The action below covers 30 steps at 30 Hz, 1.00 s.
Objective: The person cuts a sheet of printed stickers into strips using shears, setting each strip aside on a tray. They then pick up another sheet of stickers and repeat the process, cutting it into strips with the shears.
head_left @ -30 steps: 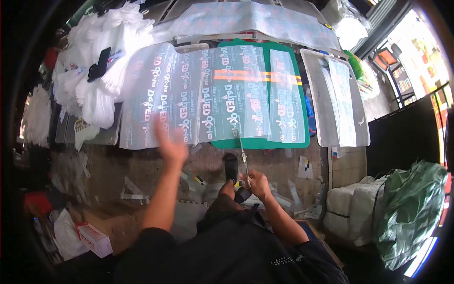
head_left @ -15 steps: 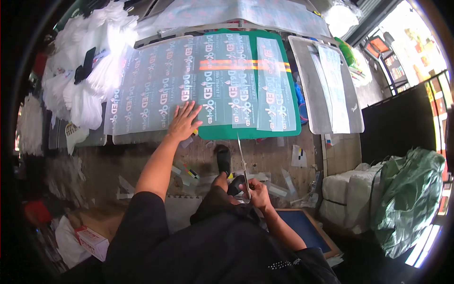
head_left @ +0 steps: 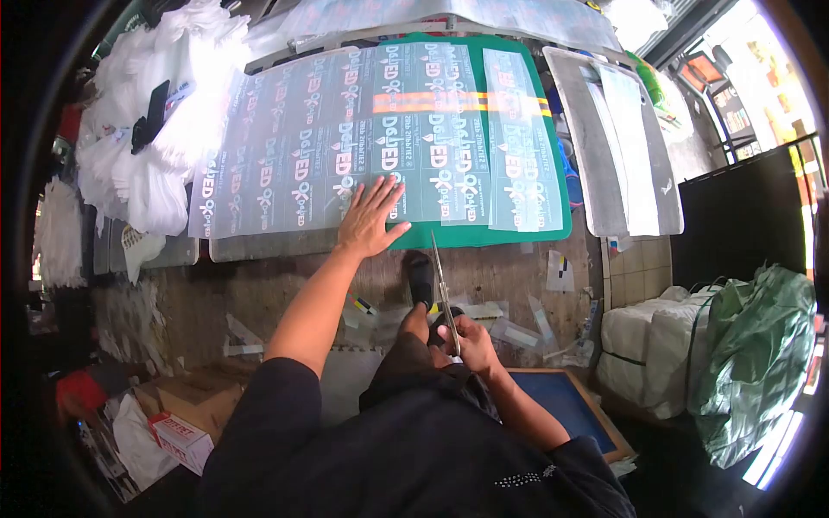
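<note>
My left hand (head_left: 371, 220) lies flat with fingers spread on a wide sheet of clear printed film (head_left: 294, 164), near its front edge. White lettering and logos repeat in rows across the film. Partly under it is a green panel (head_left: 559, 207) with an orange and yellow stripe (head_left: 414, 102). A separate narrow film strip (head_left: 518, 147) rests on the panel's right side. Close to my body, my right hand (head_left: 471, 344) is closed on a pair of scissors (head_left: 442, 285). Their long blades point away toward the panel's front edge, and touch no film.
Piled white fabric (head_left: 199, 69) with a black object (head_left: 154, 116) stands at left. A grey board (head_left: 652, 164) holding film strips (head_left: 629, 147) is at right. Film scraps litter the floor (head_left: 285, 298). White bundles (head_left: 639, 354), a green sack (head_left: 751, 363) and a framed screen (head_left: 553, 401) sit nearby.
My left hand has slid to the right across the film, toward the green panel. The view has shifted slightly. My right hand still grips the scissors near my lap.
</note>
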Motion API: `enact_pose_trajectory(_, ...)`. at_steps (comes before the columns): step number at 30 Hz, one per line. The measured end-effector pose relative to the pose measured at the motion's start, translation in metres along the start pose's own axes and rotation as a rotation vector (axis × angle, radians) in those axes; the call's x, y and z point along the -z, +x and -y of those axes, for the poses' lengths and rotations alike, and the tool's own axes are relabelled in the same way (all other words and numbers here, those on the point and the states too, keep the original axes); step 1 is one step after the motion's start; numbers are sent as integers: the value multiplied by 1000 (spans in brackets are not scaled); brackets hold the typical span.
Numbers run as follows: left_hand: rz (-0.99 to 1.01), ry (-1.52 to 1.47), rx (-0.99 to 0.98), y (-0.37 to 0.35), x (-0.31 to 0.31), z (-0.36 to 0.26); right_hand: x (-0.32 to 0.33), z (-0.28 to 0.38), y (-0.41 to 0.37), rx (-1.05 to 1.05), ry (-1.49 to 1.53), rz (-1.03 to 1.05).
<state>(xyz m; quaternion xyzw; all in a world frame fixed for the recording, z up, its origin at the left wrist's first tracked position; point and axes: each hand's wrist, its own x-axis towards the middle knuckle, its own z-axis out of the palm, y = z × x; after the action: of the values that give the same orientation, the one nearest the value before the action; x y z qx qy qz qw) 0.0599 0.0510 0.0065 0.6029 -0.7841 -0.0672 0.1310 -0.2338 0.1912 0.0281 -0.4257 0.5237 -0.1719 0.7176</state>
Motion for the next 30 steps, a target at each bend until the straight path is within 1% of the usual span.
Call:
enact_pose_trajectory(1,-6,22,6,0,0,0,-1,4,0,-72,82,75)
enact_pose_trajectory(2,-26,9,13,0,0,1,-4,3,0,-83,79,73)
enact_pose_trajectory(4,-26,-7,19,1,-2,4,-10,2,4,-82,265,129)
enact_pose_trajectory(6,-27,-21,28,1,-5,6,-13,3,5,-95,292,143)
enact_pose_trajectory(8,-59,-108,30,1,-6,6,-19,2,8,-105,327,157)
enact_pose_trajectory(10,-49,-89,38,1,-6,7,-24,4,15,-50,380,166)
enact_pose_trajectory(11,-48,-65,43,2,-6,6,-25,6,18,-53,379,166)
enact_pose_trajectory(13,-57,-95,35,2,-3,6,-28,13,23,-39,249,165)
enact_pose_trajectory(15,-62,-123,29,1,0,3,-32,10,28,-46,260,142)
enact_pose_trajectory(18,-92,-84,16,1,1,2,-37,6,27,-50,245,106)
enact_pose_trajectory(23,-48,-107,16,3,-10,12,-41,-1,22,-10,206,95)
enact_pose_trajectory(25,-53,-127,10,3,-4,9,-47,13,20,-88,203,37)
enact_pose_trajectory(28,-51,-132,-3,-1,-1,8,-51,15,38,-28,183,-4)
enact_pose_trajectory(30,-42,-120,-13,4,1,11,-53,21,53,-27,191,-32)
